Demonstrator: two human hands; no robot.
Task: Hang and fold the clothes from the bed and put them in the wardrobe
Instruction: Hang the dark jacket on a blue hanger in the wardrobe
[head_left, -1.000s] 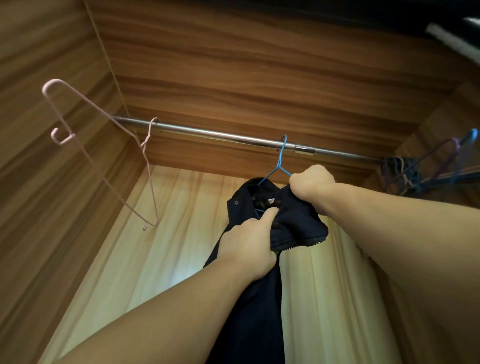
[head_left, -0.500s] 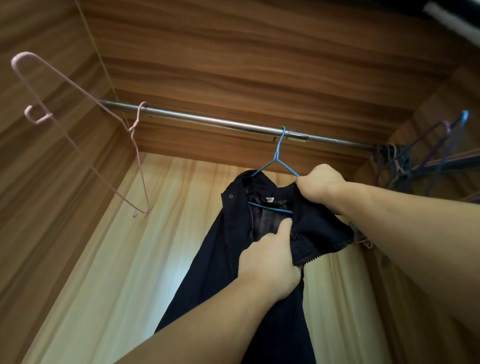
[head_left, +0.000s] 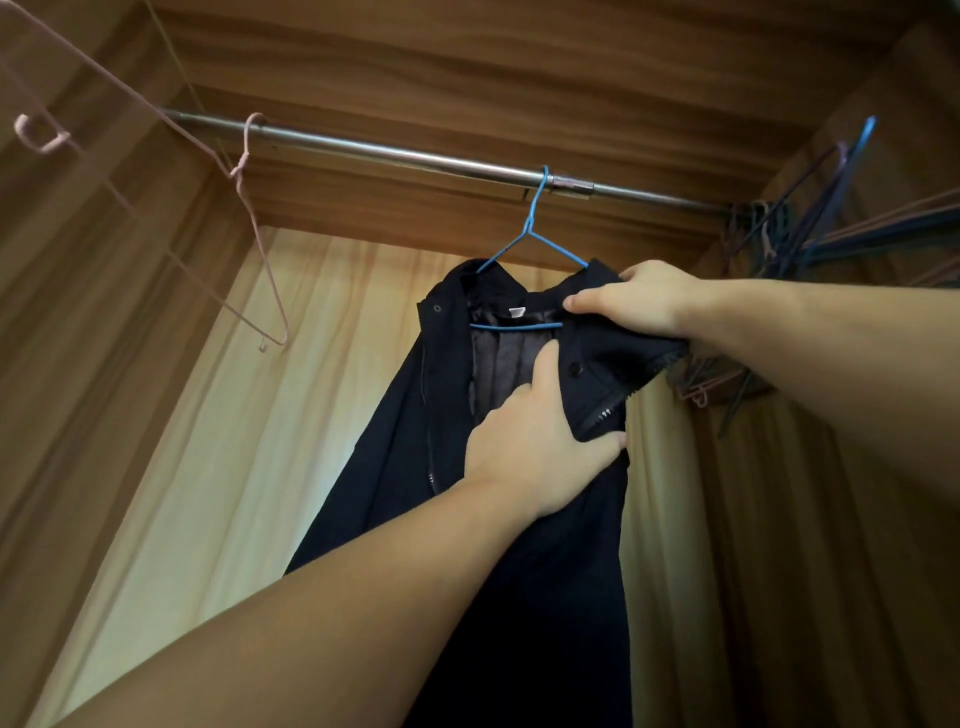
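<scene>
Dark jacket (head_left: 467, 467) hangs from a blue wire hanger (head_left: 524, 244) whose hook sits over the metal rail (head_left: 389, 151) inside the wardrobe, roughly mid-rail. Its left shoulder looks seated on the hanger; the right front panel is bunched and folded back near the collar. The left hand (head_left: 535, 447) grasps that folded front edge, thumb up along the lining and fingers curled under the zip. The right hand (head_left: 639, 306) pinches the collar and right shoulder of the jacket just beside the hanger's arm.

To finish the step well, I would judge that the right shoulder needs drawing fully over the hanger's wire arm, while the left hand pulls the panel down and flat so the fronts hang evenly. Thin wire lets heavy cloth slide, so the collar should be centred on the hook before either hand lets go; a lopsided load could tip the hanger and drop the jacket.

Around it: an empty pink wire hanger (head_left: 249, 228) hangs near the rail's left end, tilted toward the camera, well apart from the jacket. A tangled cluster of hangers (head_left: 810, 223), blue and purplish, crowds the right end, close behind the right forearm; those could snag a sleeve if the jacket swings that way. Pale curtain-like fabric (head_left: 260, 415) lines the back of the wardrobe
</scene>
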